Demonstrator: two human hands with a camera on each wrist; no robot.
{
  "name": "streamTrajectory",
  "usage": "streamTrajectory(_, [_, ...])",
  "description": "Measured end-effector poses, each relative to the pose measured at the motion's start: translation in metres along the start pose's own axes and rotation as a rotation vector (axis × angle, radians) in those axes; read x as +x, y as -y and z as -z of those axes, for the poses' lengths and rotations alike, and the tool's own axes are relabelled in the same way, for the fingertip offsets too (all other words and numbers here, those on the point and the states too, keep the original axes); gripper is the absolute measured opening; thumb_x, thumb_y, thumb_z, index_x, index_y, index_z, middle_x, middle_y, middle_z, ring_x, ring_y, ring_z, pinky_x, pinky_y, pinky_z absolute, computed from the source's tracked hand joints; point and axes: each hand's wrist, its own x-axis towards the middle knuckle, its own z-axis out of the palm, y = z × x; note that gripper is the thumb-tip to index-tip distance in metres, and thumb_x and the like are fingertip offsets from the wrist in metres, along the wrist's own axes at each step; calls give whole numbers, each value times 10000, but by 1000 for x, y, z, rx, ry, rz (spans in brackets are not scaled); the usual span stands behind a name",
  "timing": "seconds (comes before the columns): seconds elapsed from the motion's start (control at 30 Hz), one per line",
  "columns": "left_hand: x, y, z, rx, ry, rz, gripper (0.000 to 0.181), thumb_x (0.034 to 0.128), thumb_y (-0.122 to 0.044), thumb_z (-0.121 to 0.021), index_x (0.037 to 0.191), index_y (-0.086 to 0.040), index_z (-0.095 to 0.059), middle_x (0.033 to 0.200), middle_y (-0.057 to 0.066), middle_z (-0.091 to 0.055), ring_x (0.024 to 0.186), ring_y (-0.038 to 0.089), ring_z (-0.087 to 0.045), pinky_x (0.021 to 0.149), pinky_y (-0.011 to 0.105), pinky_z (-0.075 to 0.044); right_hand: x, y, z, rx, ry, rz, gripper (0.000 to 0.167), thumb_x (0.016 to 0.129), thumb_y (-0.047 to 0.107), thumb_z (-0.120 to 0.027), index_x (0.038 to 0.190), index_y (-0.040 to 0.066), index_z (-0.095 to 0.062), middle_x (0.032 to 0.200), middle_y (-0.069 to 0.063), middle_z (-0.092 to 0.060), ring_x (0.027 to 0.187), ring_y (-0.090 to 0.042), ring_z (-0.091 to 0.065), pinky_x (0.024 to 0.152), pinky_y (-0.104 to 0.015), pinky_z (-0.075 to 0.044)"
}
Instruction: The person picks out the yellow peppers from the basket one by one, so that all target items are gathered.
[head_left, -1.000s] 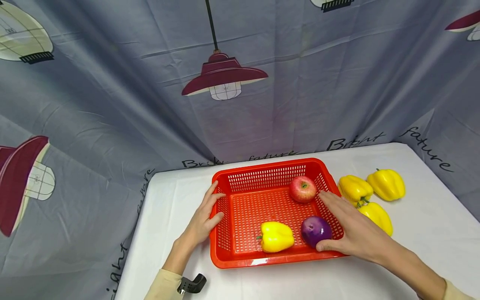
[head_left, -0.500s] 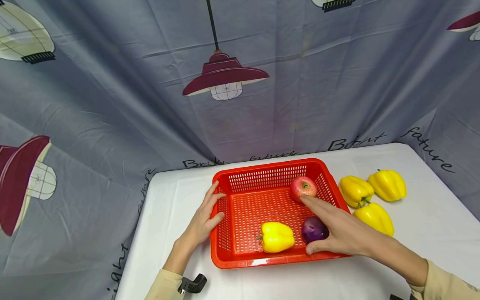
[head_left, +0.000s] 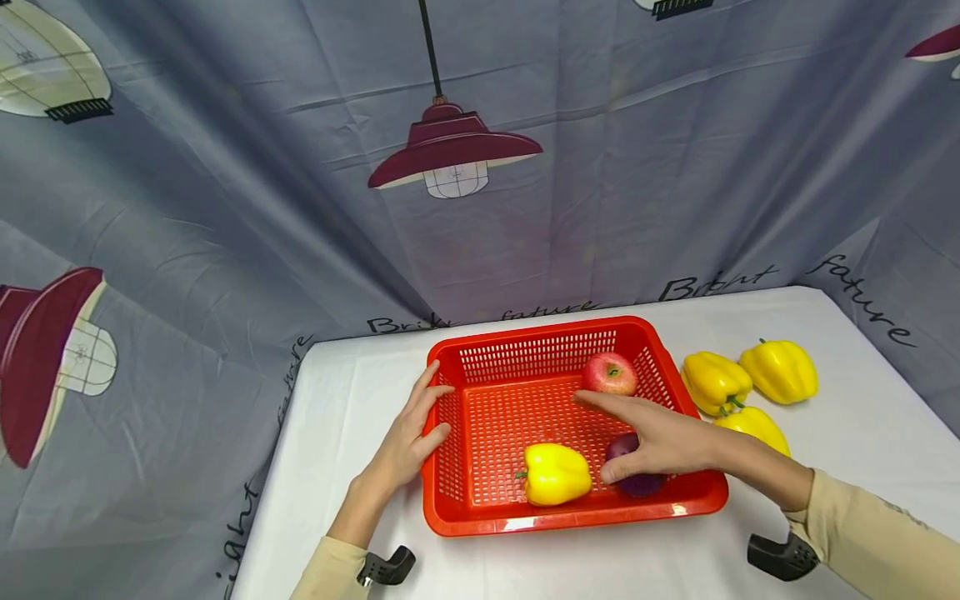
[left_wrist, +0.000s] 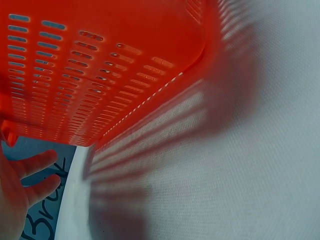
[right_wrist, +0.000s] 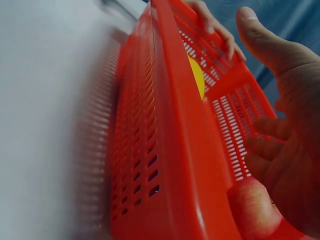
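A red plastic basket (head_left: pixel 517 408) holds a yellow bell pepper (head_left: pixel 557 475), a red apple (head_left: pixel 610 375) and a round, glossy purple fruit or vegetable (head_left: pixel 641 486). My left hand (head_left: pixel 405 437) rests at the basket's left rim, fingers spread over it; in the left wrist view two straight fingers (left_wrist: pixel 42 175) reach past the basket. My right hand (head_left: pixel 660 437) hovers over the purple thing, partly hiding it, with thumb and fingers apart. The right wrist view shows that hand's fingers extended above the apple (right_wrist: pixel 254 207); any contact with the purple thing cannot be seen.
More yellow bell peppers (head_left: pixel 716 382) lie on the white tablecloth (head_left: pixel 862 433) right of the basket, one partly behind my right arm. A grey curtain (head_left: pixel 600 208) printed with lamps hangs behind the table. Black devices (head_left: pixel 783 557) sit at both wrists.
My right hand has moved left from the basket's right side to over the purple thing, which it now covers more. The left hand has stayed on the left rim.
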Motion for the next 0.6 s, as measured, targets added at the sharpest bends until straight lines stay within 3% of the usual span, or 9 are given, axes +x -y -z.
streamTrajectory(0.1, [0,0,0,5,-4,-5,538,869,-190,-540,1395,-82,-518,1680,-35,-128,1481,259,-261,1066,620,-347,7,-3,-1,72,45,19,945,815,421,-822,1560,86,-348,1552,-76,-438,1399,-284,-420,1034,-471,-453])
streamTrajectory(0.2, [0,0,0,9,-8,-6,537,864,-187,-542,1391,-83,-519,1680,-34,-131,1478,267,-268,1061,622,-351,13,-6,-2,118,104,4,965,800,380,-842,1568,94,-333,1567,-65,-413,1422,-296,-385,1058,-505,-423])
streamTrajectory(0.37, [0,0,0,2,-4,10,547,863,-186,-541,1399,-82,-520,1678,-62,-123,1479,245,-262,1067,610,-349,24,-13,-5,81,178,7,1029,744,413,-874,1561,87,-340,1570,-56,-405,1437,-306,-360,1110,-590,-312])
streamTrajectory(0.6, [0,0,0,1,-3,-5,545,864,-182,-542,1397,-75,-516,1680,-20,-132,1483,266,-255,1071,623,-337,38,-19,-10,26,224,42,1081,695,476,-890,1534,30,-374,1543,-71,-443,1410,-306,-403,1097,-589,-336])
